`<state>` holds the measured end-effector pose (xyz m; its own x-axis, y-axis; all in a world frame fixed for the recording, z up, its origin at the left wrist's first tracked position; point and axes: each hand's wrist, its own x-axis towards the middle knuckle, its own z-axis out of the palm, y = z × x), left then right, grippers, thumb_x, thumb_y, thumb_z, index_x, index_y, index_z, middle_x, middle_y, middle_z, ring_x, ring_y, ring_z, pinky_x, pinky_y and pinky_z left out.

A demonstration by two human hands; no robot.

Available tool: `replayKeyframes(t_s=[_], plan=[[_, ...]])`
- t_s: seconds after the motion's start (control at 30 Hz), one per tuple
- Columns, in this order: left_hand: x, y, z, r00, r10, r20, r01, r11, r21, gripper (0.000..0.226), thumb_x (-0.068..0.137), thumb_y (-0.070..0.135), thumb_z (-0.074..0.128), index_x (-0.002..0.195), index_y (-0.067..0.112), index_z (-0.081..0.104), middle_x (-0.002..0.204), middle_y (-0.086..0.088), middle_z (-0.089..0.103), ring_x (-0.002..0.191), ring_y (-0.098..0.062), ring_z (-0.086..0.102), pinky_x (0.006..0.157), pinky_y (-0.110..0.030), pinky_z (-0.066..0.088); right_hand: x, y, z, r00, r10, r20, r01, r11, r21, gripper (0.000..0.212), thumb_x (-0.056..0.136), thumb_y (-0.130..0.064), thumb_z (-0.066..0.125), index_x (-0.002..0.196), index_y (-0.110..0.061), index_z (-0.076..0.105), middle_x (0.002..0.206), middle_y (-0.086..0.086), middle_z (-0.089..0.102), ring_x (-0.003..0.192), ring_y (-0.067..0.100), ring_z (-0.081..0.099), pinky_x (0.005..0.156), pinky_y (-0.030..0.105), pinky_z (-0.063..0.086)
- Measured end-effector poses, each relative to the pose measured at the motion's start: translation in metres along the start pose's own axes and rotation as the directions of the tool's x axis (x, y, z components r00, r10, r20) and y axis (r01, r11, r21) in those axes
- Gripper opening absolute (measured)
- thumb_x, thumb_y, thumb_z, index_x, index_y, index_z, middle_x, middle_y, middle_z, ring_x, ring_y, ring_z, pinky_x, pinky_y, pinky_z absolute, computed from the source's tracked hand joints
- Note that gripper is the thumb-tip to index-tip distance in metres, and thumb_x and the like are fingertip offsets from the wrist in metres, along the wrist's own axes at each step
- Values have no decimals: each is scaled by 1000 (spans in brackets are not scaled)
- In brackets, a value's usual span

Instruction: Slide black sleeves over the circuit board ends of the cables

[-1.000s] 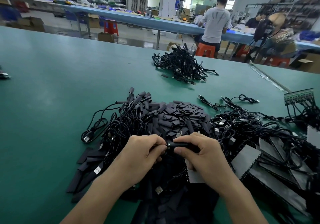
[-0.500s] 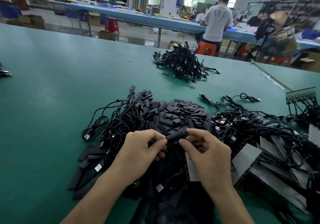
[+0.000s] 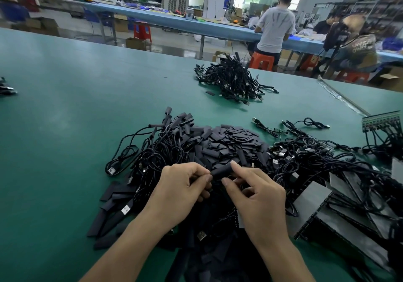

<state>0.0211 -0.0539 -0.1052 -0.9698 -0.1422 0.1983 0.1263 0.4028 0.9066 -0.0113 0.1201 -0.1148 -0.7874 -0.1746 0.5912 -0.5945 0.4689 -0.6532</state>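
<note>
Both hands meet low in the middle of the view, above a dark heap on the green table (image 3: pixel 65 111). Between them is one black sleeve (image 3: pixel 221 170), a short tube. Its long axis runs nearly left to right, with the right end tipped slightly up and away from the person.

The left hand (image 3: pixel 185 185) has its fingers curled and pinches the sleeve's left end between thumb and fingertips. The right hand (image 3: pixel 257 196) pinches the right end, with the index finger on top and the thumb underneath; its other fingers are loosely bent below. Whether a circuit board sits inside the tube cannot be told, as the fingers cover both ends.

Just beyond the hands lies a heap of loose sleeves (image 3: pixel 231 140), flat and pointing every way. Touching that heap's left side is a tangle of cables (image 3: pixel 161 150), with sleeved ends sticking up towards the far side. To the right is another tangle of cables (image 3: pixel 316 161), lying over grey panels (image 3: pixel 311 198). A separate cable pile (image 3: pixel 235 81) sits well apart, farther up the table.
</note>
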Motion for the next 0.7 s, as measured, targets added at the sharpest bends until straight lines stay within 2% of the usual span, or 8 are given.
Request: replayKeyframes(t_s=[0.13, 0.27, 0.53, 0.7], plan=[[0, 0, 1, 1000, -12, -8, 12, 1000, 0, 14, 94, 12, 66, 87, 22, 74, 76, 11, 73, 64, -5, 71, 59, -17, 55, 0, 2, 1, 997, 71, 39, -75, 992, 101, 40, 79, -15, 81, 118, -17, 72, 94, -14, 70, 85, 7, 67, 67, 13, 49], [0, -1, 1, 1000, -6, 1, 6, 1000, 5, 15, 94, 12, 67, 86, 23, 73, 75, 11, 73, 64, -6, 71, 59, -17, 54, 0, 2, 2, 994, 93, 50, -98, 988, 122, 41, 80, -15, 81, 119, -21, 71, 93, -14, 70, 84, 6, 66, 66, 10, 47], [0, -1, 1, 1000, -7, 4, 7, 1000, 2, 18, 93, 11, 67, 91, 28, 73, 79, 13, 74, 67, -4, 72, 60, -15, 54, -1, -4, 3, 994, 63, -91, -58, 997, 54, 37, 81, -12, 80, 111, -32, 71, 87, -20, 69, 81, 2, 67, 63, 8, 47], [1, 0, 1, 1000, 2, -31, -2, 1000, 24, 11, 92, 14, 68, 90, 24, 74, 71, 13, 72, 57, -5, 68, 53, -16, 53, 1, -7, -3, 997, 80, -14, -79, 995, 60, 31, 83, -12, 77, 112, -23, 74, 89, -22, 69, 87, -2, 66, 69, 7, 47]])
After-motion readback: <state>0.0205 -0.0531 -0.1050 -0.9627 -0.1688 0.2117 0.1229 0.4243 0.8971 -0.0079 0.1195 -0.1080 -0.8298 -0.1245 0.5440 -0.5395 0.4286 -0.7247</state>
